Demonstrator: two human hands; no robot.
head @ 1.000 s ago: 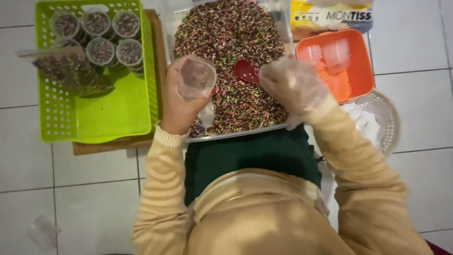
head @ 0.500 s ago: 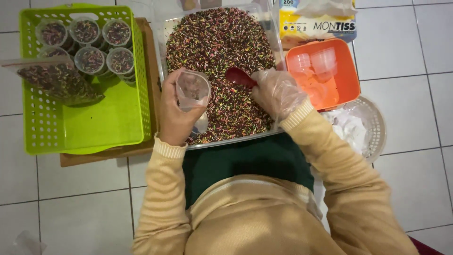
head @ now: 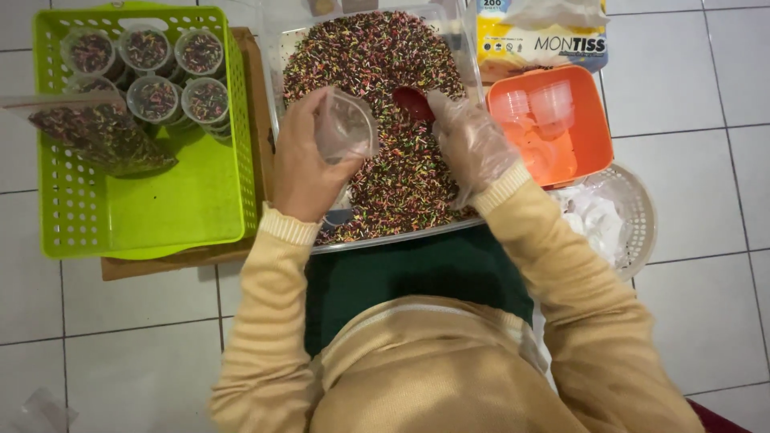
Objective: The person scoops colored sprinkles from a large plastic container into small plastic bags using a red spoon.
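Item: small clear plastic cup (head: 346, 124), gripped in our bare left hand (head: 301, 164) above the tray (head: 282, 48) of multicoloured sprinkles (head: 377, 64). Our gloved right hand (head: 469, 144) closes on a red scoop (head: 413, 103) just beside the cup. Risk: the cup sits tilted, so sprinkles may miss its mouth and scatter. Nearby: green basket (head: 48, 208) of filled cups (head: 152, 98), orange tub (head: 589, 120).

We are on the floor of what looks like a home used for small-scale food packing. Pale square floor tiles (head: 698, 200) with grey grout lie under everything, with no table or counter. Around us sit household plastics: a green basket (head: 160, 200) of filled cups, an orange tub (head: 589, 132), and a clear tray of coloured sprinkles (head: 385, 72).
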